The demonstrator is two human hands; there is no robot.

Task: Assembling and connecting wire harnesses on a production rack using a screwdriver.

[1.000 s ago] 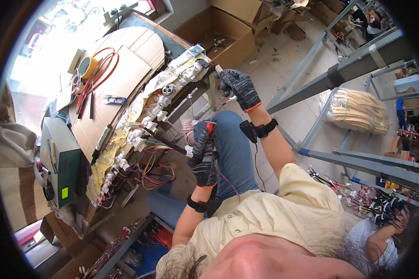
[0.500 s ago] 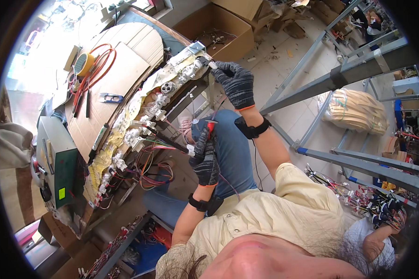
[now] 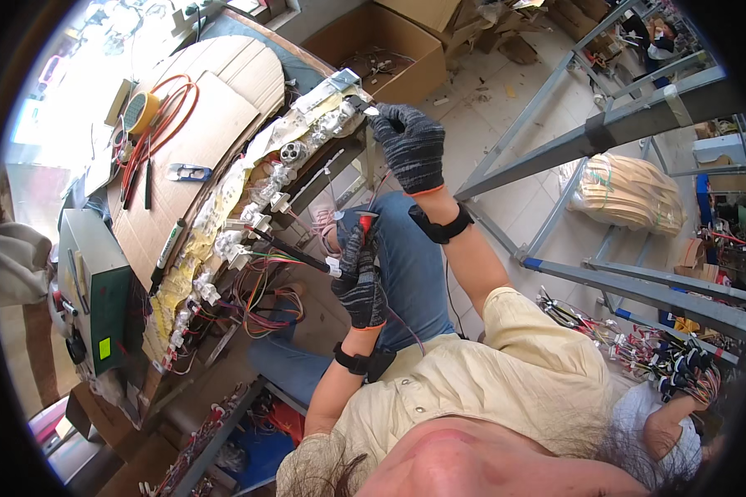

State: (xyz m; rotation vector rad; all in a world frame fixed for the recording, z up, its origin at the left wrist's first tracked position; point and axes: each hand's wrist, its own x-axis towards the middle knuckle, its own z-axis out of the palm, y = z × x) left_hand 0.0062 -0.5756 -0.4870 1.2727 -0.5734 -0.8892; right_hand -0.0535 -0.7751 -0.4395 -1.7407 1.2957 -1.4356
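Note:
My right hand (image 3: 410, 149), in a dark grey knit glove, is at the far end of a long board of white connectors (image 3: 294, 153) and yellow tape. Its fingers pinch a small white piece beside a black holder (image 3: 360, 105); the piece looks like a connector but is mostly covered. Above my knee, my left hand (image 3: 360, 286), gloved alike, is closed around a small tool with a red part (image 3: 367, 221), its kind unclear. A black-sleeved wire bundle (image 3: 294, 251) runs from the board to a white connector (image 3: 333, 267) against my left hand.
Coloured wires (image 3: 265, 302) hang below the board. Cardboard (image 3: 215, 108) on the bench carries an orange cable (image 3: 192, 103), a yellow tape roll (image 3: 141, 112) and a marker (image 3: 170, 248). An open carton (image 3: 406, 62) stands beyond; a metal frame (image 3: 555, 145) rises at right.
The whole view has shifted slightly. My right hand stays at the board's far end, its fingers a little closer to the black holder. My left hand keeps its grip.

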